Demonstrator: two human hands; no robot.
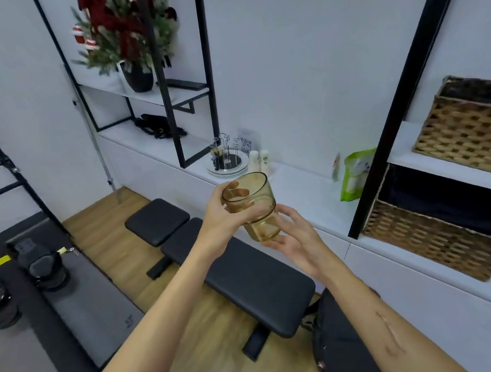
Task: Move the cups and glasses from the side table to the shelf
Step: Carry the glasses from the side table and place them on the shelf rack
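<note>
The left hand (pixel 221 217) curls its fingers round the upper part of an amber glass (pixel 251 207), held tilted above the black bench (pixel 239 267). The right hand (pixel 295 238) cups its base, fingers loosely spread.

Both bare forearms reach forward and converge; the left hand (pixel 221 217) curls its fingers round the amber glass (pixel 251 205), held tilted, while the right hand (pixel 296 238) cups its base from below with spread, relaxed fingers
</note>
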